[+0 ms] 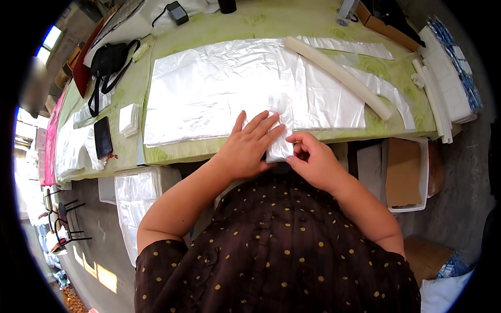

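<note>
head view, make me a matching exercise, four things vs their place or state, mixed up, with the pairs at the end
1. left hand
2. right hand
3. phone
4. pale tube

A. fingers curled at the right edge of the narrow plastic piece
B. slantwise over the plastic sheets
C. fingers spread out
D. below the black bag in the picture

Pairs: 1-C, 2-A, 3-D, 4-B

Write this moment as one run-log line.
left hand: on folded plastic | right hand: curled at its edge | nearby: plastic sheets, pale roll
</note>
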Demonstrator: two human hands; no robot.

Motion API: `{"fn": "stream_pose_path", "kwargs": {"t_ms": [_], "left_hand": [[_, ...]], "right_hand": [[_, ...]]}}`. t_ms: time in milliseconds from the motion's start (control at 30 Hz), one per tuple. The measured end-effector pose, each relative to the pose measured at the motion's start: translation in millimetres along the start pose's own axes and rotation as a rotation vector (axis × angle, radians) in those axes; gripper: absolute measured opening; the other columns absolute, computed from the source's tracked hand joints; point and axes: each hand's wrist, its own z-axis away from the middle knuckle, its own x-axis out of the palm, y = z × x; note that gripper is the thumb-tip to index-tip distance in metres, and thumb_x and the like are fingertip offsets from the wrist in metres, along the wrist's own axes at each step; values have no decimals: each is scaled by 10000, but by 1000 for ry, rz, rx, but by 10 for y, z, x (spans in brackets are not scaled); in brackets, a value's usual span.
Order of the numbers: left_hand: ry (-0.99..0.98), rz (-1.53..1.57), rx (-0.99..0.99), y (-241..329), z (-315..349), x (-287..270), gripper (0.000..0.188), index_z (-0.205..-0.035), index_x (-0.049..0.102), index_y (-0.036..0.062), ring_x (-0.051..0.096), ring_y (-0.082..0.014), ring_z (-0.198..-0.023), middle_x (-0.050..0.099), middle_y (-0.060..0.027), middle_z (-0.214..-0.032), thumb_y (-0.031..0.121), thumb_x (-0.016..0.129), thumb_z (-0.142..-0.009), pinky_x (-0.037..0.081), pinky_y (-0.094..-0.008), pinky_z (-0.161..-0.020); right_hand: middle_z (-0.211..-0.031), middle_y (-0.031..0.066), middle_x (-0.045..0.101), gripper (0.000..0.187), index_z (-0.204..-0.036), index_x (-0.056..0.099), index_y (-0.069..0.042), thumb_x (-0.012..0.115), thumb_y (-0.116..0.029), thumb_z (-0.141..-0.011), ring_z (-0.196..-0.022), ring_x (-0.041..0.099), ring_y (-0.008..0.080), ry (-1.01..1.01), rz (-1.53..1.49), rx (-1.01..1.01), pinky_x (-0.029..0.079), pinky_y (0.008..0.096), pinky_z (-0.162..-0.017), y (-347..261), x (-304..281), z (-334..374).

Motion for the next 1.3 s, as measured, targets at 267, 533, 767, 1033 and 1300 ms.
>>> {"fn": "stream_pose_path", "kwargs": {"t_ms": [267, 533, 767, 1033, 1300], "left_hand": [[223, 218, -80, -49, -40, 65, 540, -1304, 662, 129, 535, -325, -1280, 584, -122, -1335, -10, 643, -782, 326, -551, -1154], [437, 258, -155, -93, -204, 109, 202, -1054, 670, 47, 640, -350, -984, 699, -105, -934, 53, 680, -853, 497, -451, -910], [523, 339, -327, -106, -246, 222, 328, -1139, 585, 30, 652, -302, -916, 694, -69, -879, 131, 721, -857, 494, -442, -872], [647, 181, -158, -64, -309, 245, 491, -1320, 538, 52, 523, -361, -1290, 597, -137, -1330, 176, 709, -877, 378, -522, -1094], [110, -77, -235, -8, -436, 147, 744, -1569, 402, 212, 200, -412, -1543, 291, -162, -1655, 553, 587, -934, 160, -653, -1209]], "right_hand": [[-1147, 86, 677, 463, -1175, 644, -99, 709, -38, -721, -1149, 569, 340, 81, 531, -596, 420, 441, -1017, 129, -313, -297], [-961, 79, 648, 172, -924, 675, -63, 736, -148, -787, -967, 576, 327, 200, 574, -446, 442, 467, -864, 249, -210, -605], [-921, 115, 635, 231, -832, 694, -50, 643, -268, -889, -945, 571, 342, 321, 707, -338, 458, 478, -831, 249, -104, -673], [-938, 121, 645, 226, -852, 685, -52, 610, -261, -899, -954, 578, 343, 295, 828, -247, 466, 479, -836, 185, -81, -725], [-1054, 132, 689, 447, -1279, 626, -94, 613, -272, -869, -1028, 614, 358, 331, 657, -151, 474, 484, -897, 105, -92, -744]]}}
